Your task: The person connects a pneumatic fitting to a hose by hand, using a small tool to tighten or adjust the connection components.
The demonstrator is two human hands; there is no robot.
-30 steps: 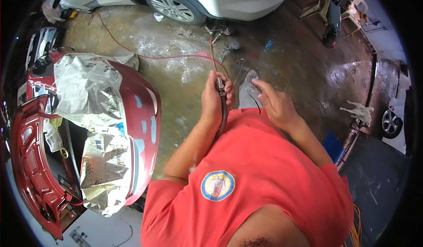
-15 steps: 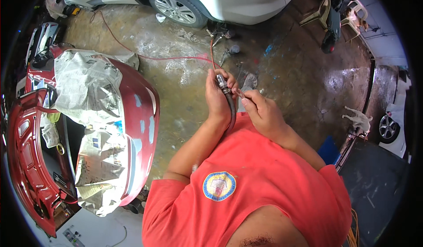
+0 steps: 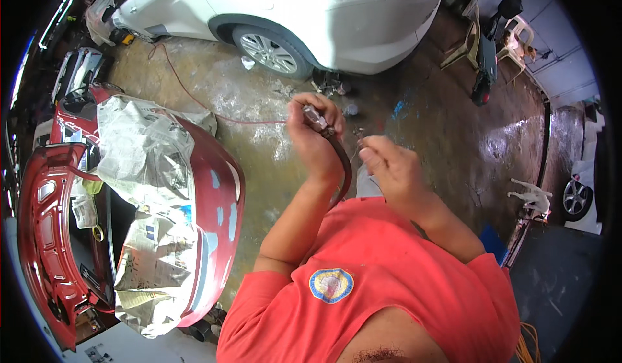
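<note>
My left hand, raised in front of my chest, is closed around a dark air hose. A silvery metal coupling sits on the hose's end, between my fingers and palm. From there the hose curves down toward my red shirt. My right hand is closed in a pinch just right of the hose, apart from it. A small, thin metallic piece sticks up from its fingertips, too small to name.
At the left stands a red car with pale filler patches, partly covered in newspaper. A white car is ahead. Red hose runs over the stained floor. Plastic chairs stand far right; a white dog is at the right.
My hands have drawn apart; the small metallic piece has come away from the hose end. My left hand has turned and shifted slightly left. The view has tilted up, showing more of the white car.
</note>
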